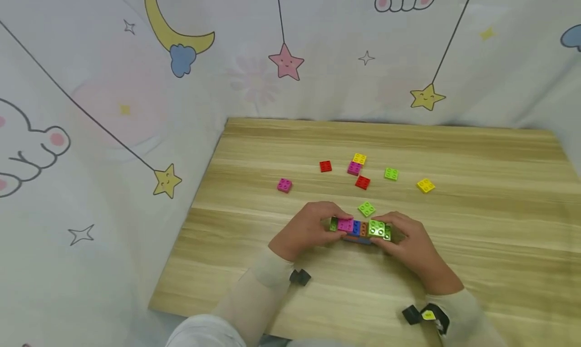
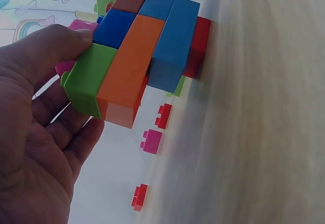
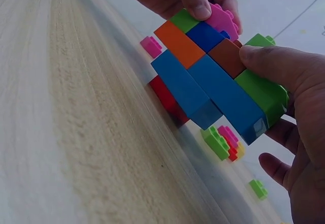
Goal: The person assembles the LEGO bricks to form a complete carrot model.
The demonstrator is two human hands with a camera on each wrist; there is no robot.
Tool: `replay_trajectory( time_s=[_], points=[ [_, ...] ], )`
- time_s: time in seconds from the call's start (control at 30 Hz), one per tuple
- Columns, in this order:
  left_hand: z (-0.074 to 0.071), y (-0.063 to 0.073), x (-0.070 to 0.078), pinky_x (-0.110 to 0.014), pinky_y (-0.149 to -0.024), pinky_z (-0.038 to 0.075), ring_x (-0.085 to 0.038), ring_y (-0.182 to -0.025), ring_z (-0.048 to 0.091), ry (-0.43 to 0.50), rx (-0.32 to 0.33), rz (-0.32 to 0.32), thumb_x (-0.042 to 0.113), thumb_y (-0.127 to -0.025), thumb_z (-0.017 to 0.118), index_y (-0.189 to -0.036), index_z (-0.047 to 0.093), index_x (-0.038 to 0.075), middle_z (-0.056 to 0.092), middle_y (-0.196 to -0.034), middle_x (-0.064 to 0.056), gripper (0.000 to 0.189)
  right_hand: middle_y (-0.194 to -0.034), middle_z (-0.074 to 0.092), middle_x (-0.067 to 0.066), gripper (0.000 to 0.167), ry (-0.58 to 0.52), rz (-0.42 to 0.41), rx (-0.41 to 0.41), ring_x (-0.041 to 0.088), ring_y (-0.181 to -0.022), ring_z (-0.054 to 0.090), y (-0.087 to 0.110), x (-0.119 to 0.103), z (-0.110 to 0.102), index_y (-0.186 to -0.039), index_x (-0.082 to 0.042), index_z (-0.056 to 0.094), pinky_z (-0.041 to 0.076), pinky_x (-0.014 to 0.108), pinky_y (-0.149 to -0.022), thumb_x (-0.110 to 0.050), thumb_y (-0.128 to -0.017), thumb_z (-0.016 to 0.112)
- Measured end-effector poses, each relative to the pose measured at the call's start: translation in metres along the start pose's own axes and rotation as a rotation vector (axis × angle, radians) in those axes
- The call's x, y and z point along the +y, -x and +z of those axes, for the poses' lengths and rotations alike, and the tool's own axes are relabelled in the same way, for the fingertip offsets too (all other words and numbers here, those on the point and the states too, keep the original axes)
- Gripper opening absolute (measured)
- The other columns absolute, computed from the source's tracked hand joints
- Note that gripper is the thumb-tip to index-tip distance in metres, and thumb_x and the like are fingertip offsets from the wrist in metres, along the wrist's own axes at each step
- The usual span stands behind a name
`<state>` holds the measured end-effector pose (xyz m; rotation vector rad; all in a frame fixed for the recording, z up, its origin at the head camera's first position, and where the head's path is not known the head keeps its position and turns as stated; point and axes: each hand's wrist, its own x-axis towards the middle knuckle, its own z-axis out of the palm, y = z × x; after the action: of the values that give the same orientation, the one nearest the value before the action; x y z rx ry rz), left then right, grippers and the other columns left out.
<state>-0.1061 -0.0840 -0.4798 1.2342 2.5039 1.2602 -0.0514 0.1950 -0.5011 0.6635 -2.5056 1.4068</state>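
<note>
A wall of interlocking toy bricks (image 1: 357,230) stands on the table between both hands. Orange (image 2: 131,56), blue (image 3: 221,94), green, brown and dark blue bricks make up its layers, and a red brick (image 3: 166,99) sits at the bottom. On top are a pink brick (image 1: 345,225) at the left and a light green brick (image 1: 376,228) at the right. My left hand (image 1: 309,227) pinches the left end around the pink brick, thumb on the near side. The right end is held by my right hand (image 1: 408,241), its thumb across the brown and green bricks (image 3: 261,94).
Just behind the wall lies a loose green brick (image 1: 366,209). Farther back are red bricks (image 1: 325,166), a pink brick (image 1: 284,185), a yellow brick (image 1: 425,185), another green brick (image 1: 391,174), and a yellow brick (image 1: 359,159) touching a pink one. A printed curtain (image 1: 327,95) hangs behind the table.
</note>
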Motion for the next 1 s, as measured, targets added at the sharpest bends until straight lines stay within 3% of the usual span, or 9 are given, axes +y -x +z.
replay_trajectory(
  time_s=[0.23, 0.33, 0.43, 0.53, 0.63, 0.73, 0.87, 1.0],
  points=[
    [0.001, 0.006, -0.006, -0.022, -0.098, 0.051, -0.005, -0.109, 0.062, 0.021, -0.005, -0.042, 0.018, -0.087, 0.086, -0.129, 0.071, 0.013, 0.072, -0.122, 0.004, 0.045, -0.113, 0.075, 0.0, 0.047, -0.023, -0.012, 0.01, 0.009, -0.11, 0.066, -0.005, -0.002, 0.006, -0.117, -0.017, 0.076, 0.043, 0.012, -0.1, -0.003, -0.075, 0.092],
    [0.002, 0.008, -0.01, -0.024, -0.1, 0.05, -0.004, -0.11, 0.062, 0.052, 0.004, -0.074, 0.019, -0.087, 0.087, -0.13, 0.07, 0.015, 0.072, -0.122, 0.004, 0.047, -0.116, 0.073, 0.003, 0.042, -0.056, -0.016, -0.002, 0.012, -0.112, 0.065, -0.007, 0.002, 0.007, -0.122, -0.013, 0.074, 0.043, 0.015, -0.101, -0.008, -0.082, 0.088],
    [0.002, 0.009, -0.013, -0.024, -0.099, 0.051, -0.004, -0.107, 0.063, 0.069, 0.023, -0.08, 0.019, -0.086, 0.087, -0.127, 0.072, 0.017, 0.073, -0.12, 0.004, 0.043, -0.12, 0.071, 0.011, 0.029, -0.126, -0.005, 0.018, 0.015, -0.113, 0.061, -0.014, 0.011, 0.006, -0.128, -0.004, 0.07, 0.043, 0.019, -0.099, -0.014, -0.101, 0.068],
    [0.001, 0.01, -0.015, -0.023, -0.096, 0.052, -0.005, -0.106, 0.063, 0.058, 0.025, -0.074, 0.018, -0.086, 0.087, -0.125, 0.072, 0.016, 0.072, -0.12, 0.004, 0.042, -0.122, 0.069, 0.017, 0.031, -0.146, 0.041, 0.074, 0.014, -0.113, 0.059, -0.03, 0.021, 0.003, -0.131, 0.001, 0.067, 0.042, 0.018, -0.098, -0.012, -0.111, 0.046],
    [-0.001, 0.011, -0.015, -0.021, -0.094, 0.052, -0.004, -0.104, 0.063, 0.057, 0.018, -0.065, 0.017, -0.086, 0.086, -0.124, 0.072, 0.015, 0.072, -0.119, 0.004, 0.041, -0.124, 0.069, 0.011, 0.031, -0.061, 0.119, 0.107, 0.012, -0.113, 0.058, -0.052, 0.032, 0.004, -0.13, -0.003, 0.069, 0.041, 0.017, -0.097, -0.016, -0.111, 0.049],
    [-0.001, 0.011, -0.016, -0.02, -0.092, 0.052, -0.002, -0.102, 0.063, 0.069, 0.01, -0.044, 0.017, -0.086, 0.087, -0.123, 0.073, 0.014, 0.072, -0.117, 0.005, 0.04, -0.126, 0.069, 0.007, 0.03, 0.063, 0.135, 0.073, 0.02, -0.117, 0.057, -0.074, 0.042, 0.007, -0.13, -0.007, 0.07, 0.043, 0.034, -0.103, -0.023, -0.106, 0.062],
    [0.001, 0.01, -0.016, -0.016, -0.09, 0.051, 0.001, -0.1, 0.061, 0.05, -0.007, -0.007, 0.022, -0.087, 0.086, -0.123, 0.072, 0.015, 0.071, -0.115, 0.009, 0.039, -0.137, 0.062, 0.013, 0.041, 0.241, 0.049, -0.036, 0.036, -0.129, 0.049, -0.099, 0.055, 0.016, -0.136, -0.006, 0.067, 0.035, 0.06, -0.109, -0.029, -0.101, 0.069],
    [0.001, 0.01, -0.016, -0.015, -0.091, 0.05, 0.003, -0.101, 0.06, 0.04, -0.02, 0.016, 0.024, -0.088, 0.086, -0.124, 0.072, 0.015, 0.07, -0.115, 0.01, 0.04, -0.156, 0.048, 0.012, 0.06, 0.426, 0.043, -0.191, 0.042, -0.141, 0.035, -0.114, 0.062, 0.023, -0.15, -0.009, 0.055, 0.028, 0.066, -0.109, -0.042, -0.101, 0.065]
  ],
)
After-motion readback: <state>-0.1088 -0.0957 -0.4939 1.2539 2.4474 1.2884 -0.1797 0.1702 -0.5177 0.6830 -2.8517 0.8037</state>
